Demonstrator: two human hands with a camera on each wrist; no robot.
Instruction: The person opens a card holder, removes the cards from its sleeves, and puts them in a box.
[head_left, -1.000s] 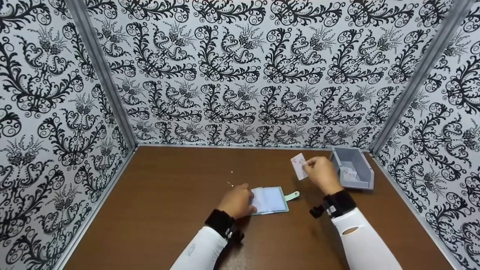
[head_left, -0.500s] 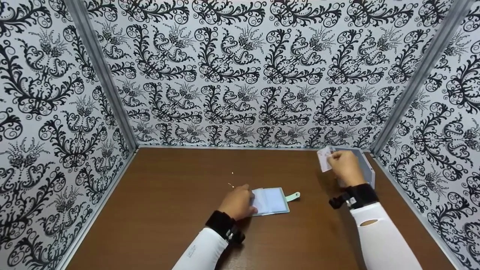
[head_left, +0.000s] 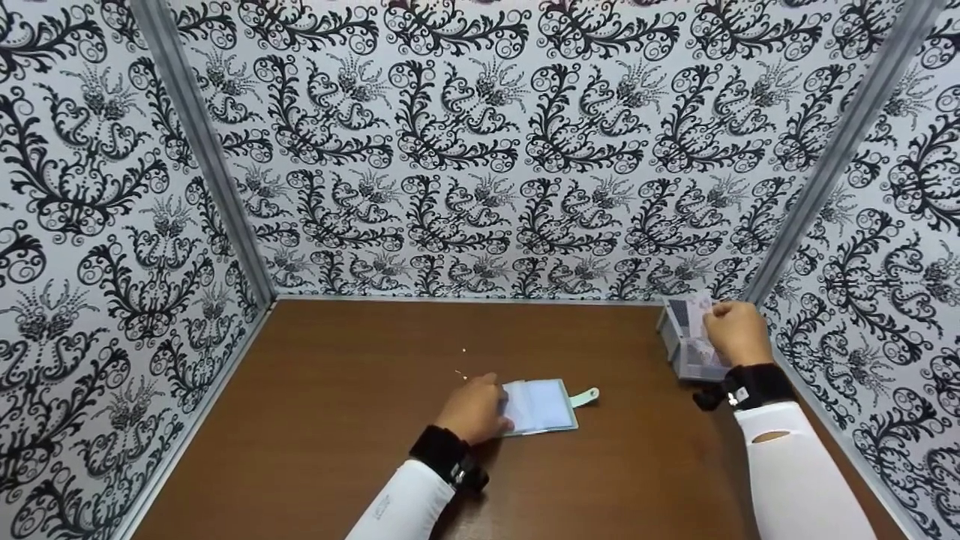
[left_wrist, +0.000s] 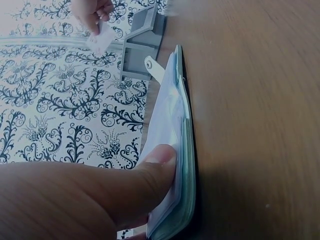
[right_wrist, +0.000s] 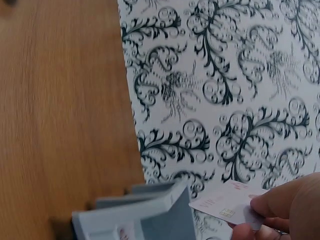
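Note:
My left hand holds the left edge of a small mint-green card holder lying open on the table. In the left wrist view its thumb presses on the clear plastic sleeves. The holder's strap, with a snap, points right. My right hand pinches a pale card over the grey bin. Pinkish lettering and a gold chip show on that card in the right wrist view. Inside the bin lies some more pale card, mostly hidden by the hand in the head view.
The brown table is bounded at the back and sides by patterned white panels with grey metal edging. The bin stands near the back right corner. Small bright specks show on the table left of the holder.
My right hand has carried the card rightward from left of the bin to over it. The left hand and the card holder have stayed in place.

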